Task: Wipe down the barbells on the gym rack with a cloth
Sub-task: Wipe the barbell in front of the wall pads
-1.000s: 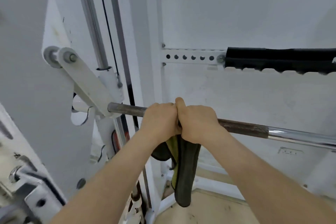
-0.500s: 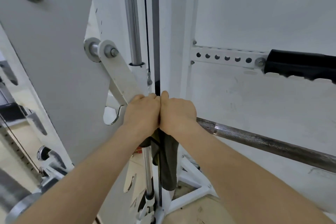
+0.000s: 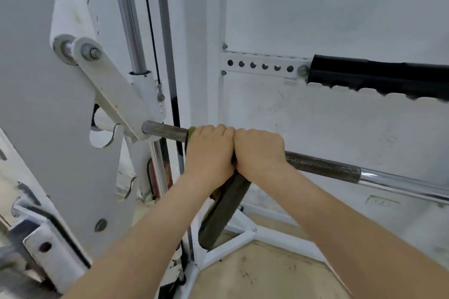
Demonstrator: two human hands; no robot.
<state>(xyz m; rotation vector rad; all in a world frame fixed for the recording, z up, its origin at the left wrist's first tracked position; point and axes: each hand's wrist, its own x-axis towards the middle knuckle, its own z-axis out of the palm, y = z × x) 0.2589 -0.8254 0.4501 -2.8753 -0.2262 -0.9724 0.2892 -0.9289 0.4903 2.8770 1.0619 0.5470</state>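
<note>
Hands, left (image 3: 209, 153) and right (image 3: 258, 150), touching, each grip clenched round cloth (image 3: 224, 206) on barbell (image 3: 323, 166).

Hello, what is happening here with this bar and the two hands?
A person is wiping a barbell on a white gym rack. Both hands, the left hand and the right hand, grip the bar side by side with a dark cloth wrapped around it; the loose end hangs below. The hands are near the bar's left end, on its rough grip part. The shiny part to the right is bare.
</note>
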